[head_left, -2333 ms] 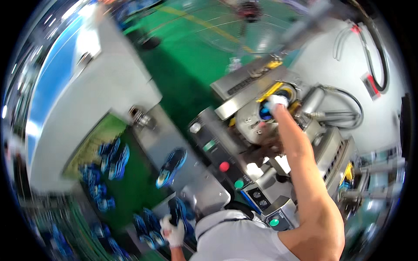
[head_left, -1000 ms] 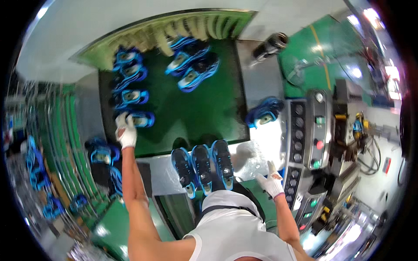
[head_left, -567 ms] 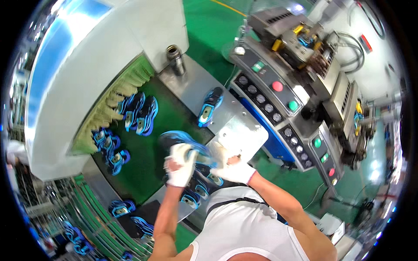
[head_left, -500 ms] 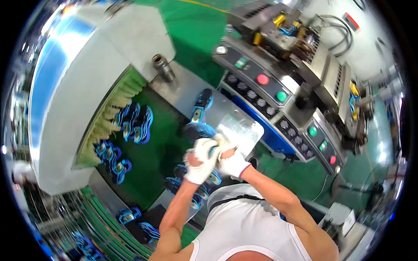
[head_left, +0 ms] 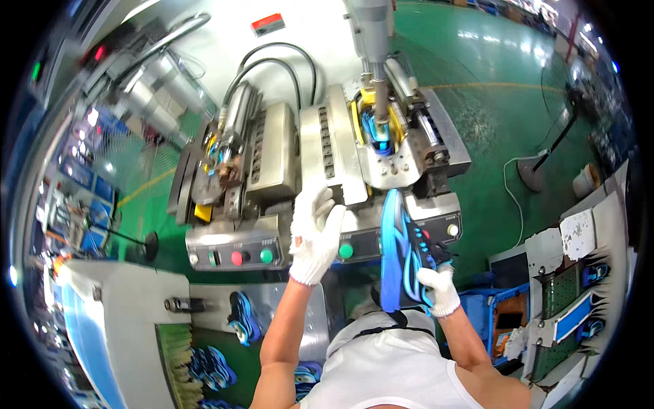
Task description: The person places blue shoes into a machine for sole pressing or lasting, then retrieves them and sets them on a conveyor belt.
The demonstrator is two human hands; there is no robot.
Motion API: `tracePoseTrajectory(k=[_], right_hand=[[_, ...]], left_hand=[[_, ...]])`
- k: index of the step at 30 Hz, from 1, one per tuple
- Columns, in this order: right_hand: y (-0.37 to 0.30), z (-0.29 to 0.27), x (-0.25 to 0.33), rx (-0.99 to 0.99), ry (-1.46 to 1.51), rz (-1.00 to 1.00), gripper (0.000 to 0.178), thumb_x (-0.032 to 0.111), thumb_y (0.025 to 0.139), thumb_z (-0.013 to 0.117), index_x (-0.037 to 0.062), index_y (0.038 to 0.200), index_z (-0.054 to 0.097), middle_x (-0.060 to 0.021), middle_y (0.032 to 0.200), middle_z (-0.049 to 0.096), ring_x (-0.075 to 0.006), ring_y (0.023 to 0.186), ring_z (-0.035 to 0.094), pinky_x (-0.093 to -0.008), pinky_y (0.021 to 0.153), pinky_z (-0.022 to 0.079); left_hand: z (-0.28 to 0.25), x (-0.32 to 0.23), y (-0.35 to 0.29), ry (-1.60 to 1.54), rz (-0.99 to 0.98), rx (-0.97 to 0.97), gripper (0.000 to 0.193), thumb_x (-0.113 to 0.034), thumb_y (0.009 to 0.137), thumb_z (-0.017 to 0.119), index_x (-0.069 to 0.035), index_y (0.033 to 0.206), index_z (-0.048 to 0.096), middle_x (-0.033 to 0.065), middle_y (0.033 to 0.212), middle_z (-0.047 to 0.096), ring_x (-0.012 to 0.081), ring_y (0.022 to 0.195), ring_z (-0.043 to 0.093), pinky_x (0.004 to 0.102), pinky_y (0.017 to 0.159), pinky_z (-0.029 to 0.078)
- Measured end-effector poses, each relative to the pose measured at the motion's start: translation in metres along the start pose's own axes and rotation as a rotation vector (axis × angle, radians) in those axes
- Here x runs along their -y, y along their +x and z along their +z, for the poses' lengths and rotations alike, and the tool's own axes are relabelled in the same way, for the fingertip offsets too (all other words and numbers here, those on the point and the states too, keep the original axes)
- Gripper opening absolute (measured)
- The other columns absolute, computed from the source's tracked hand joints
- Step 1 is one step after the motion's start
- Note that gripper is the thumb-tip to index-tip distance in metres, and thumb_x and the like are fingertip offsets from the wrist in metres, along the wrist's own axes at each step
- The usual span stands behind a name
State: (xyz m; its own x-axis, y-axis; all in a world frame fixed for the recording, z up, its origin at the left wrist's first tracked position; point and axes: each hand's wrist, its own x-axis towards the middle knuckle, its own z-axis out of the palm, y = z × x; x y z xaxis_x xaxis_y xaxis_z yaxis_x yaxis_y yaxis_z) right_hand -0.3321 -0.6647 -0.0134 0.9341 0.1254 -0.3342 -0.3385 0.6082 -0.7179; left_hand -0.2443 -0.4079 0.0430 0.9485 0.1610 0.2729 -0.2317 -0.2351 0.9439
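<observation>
My right hand [head_left: 439, 290], in a white knit glove, grips a black sneaker [head_left: 406, 252] with a blue sole by its lower end. The sneaker is tilted on its side, its other end pointing up toward the machine. My left hand [head_left: 315, 235], gloved alike, is raised with fingers and thumb apart and nothing in it, before the machine's front control panel [head_left: 231, 249]. Beyond the sneaker, another blue shoe [head_left: 381, 140] sits in the machine's right station, beneath a vertical press rod [head_left: 380, 102].
A metal ledge [head_left: 289, 300] at lower left carries a sneaker [head_left: 243, 317]. More shoes [head_left: 212, 368] lie by the fringed opening of a white housing [head_left: 126, 320]. At right stand a blue crate [head_left: 477, 317], a rack [head_left: 558, 320] and a floor fan [head_left: 531, 174].
My view has swung from the shoe conveyor to the machine. My hands, together before, are now apart; the right one holds a sneaker, the left is raised near the panel.
</observation>
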Motion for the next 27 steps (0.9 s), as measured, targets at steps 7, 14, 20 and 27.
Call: tracePoseTrajectory(k=[7, 14, 20, 27], right_hand=[[0.011, -0.071, 0.034, -0.318, 0.175, -0.255, 0.050, 0.008, 0.075, 0.071, -0.0076, 0.122, 0.062, -0.0142, 0.114, 0.069, -0.0265, 0.098, 0.072, -0.0401, 0.091, 0.060], [-0.032, -0.097, 0.042, -0.605, 0.006, -0.167, 0.078, 0.017, 0.073, 0.078, -0.0001, 0.143, 0.049, -0.0057, 0.125, 0.063, -0.0183, 0.105, 0.062, -0.0359, 0.094, 0.053], [0.008, -0.080, 0.055, -0.603, 0.035, -0.219, 0.027, 0.017, 0.082, 0.075, 0.0059, 0.104, 0.063, -0.0004, 0.102, 0.063, -0.0116, 0.087, 0.059, -0.0325, 0.082, 0.051], [0.133, -0.029, 0.093, -0.242, -0.325, -0.213, 0.035, 0.005, 0.087, 0.076, -0.0007, 0.120, 0.068, -0.0084, 0.114, 0.071, -0.0174, 0.098, 0.069, -0.0343, 0.085, 0.056]], left_hand=[[0.162, 0.098, 0.166, 0.467, -0.108, 0.103, 0.070, -0.040, 0.099, 0.063, 0.001, 0.151, 0.039, 0.0271, 0.145, 0.051, 0.0385, 0.132, 0.056, 0.0445, 0.112, 0.043], [0.207, 0.286, 0.250, 0.943, 0.108, -0.255, 0.057, -0.031, 0.094, 0.064, 0.005, 0.134, 0.046, 0.0322, 0.117, 0.063, 0.0474, 0.113, 0.062, 0.0500, 0.098, 0.049], [0.181, 0.165, 0.258, 0.532, -0.376, 0.010, 0.050, -0.042, 0.093, 0.064, 0.004, 0.116, 0.065, 0.0239, 0.108, 0.072, 0.0363, 0.103, 0.071, 0.0442, 0.090, 0.054], [0.063, 0.066, 0.115, 0.220, -0.267, 0.019, 0.042, -0.028, 0.102, 0.062, -0.001, 0.134, 0.058, 0.0141, 0.117, 0.068, 0.0199, 0.103, 0.064, 0.0330, 0.090, 0.051]])
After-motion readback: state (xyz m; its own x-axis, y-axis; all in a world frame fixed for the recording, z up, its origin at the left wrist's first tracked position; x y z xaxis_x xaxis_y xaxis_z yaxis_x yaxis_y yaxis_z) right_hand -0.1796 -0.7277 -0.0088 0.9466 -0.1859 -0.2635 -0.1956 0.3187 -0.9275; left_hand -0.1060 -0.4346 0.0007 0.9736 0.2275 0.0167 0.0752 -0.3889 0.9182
